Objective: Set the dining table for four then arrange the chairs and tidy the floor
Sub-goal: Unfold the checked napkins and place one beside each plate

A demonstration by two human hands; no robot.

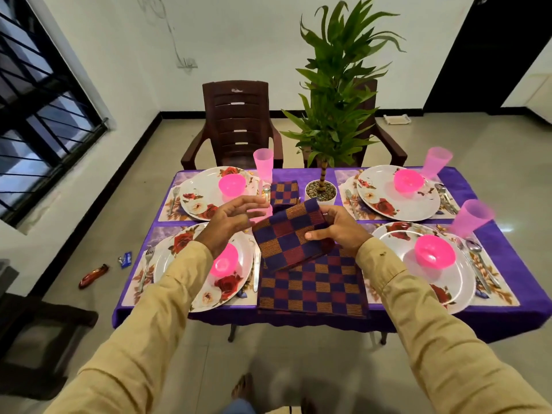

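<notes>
Purple tablecloth (504, 252) | wrappers (93, 276) on floor (155, 180) | left hand (230, 222) released | right hand (337, 231) grasps napkin (286, 240)

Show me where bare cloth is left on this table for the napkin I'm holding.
Bare tablecloth runs along the right edge, outside the two right placemats, widest beside the near right cup. The centre lane is crowded: plant pot, folded napkin, napkin stack.

long tan shirt sleeves (433, 324) on both arms; blue trousers (239, 409), sandals (242, 387) below.

Woven cloth napkin (291, 237) — glossy plates (398, 194), translucent plastic cups (263, 163).
</notes>
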